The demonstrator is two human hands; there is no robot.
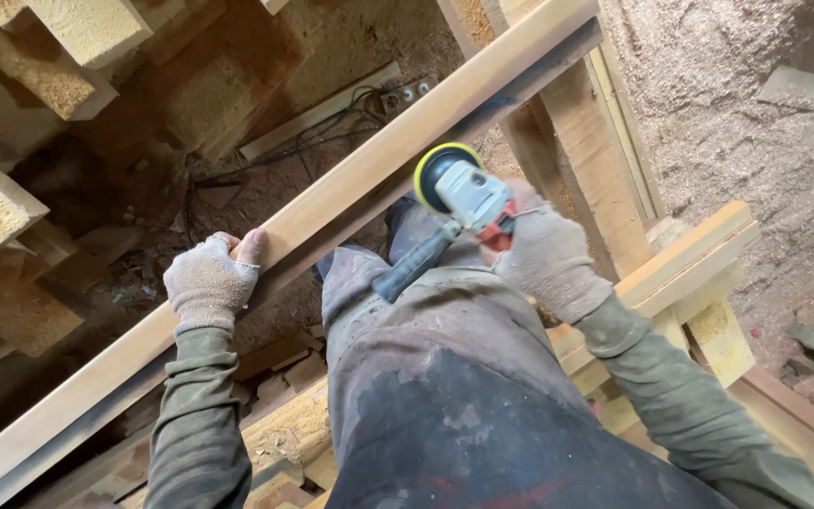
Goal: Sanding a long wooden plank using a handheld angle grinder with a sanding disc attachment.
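The left hand [207, 280] grips the long plank [350, 193] from its near edge, while the right hand [546, 259] is wrapped around the sander [463, 193], apparently touching the plank farther right.

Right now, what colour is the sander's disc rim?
Yellow rim on the sander, held by the right hand; head view.

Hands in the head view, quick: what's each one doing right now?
Left hand: gloved, grip closed on the edge of the long pale wooden plank.
Right hand: gloved, grip closed on the grey handheld sander with yellow disc.
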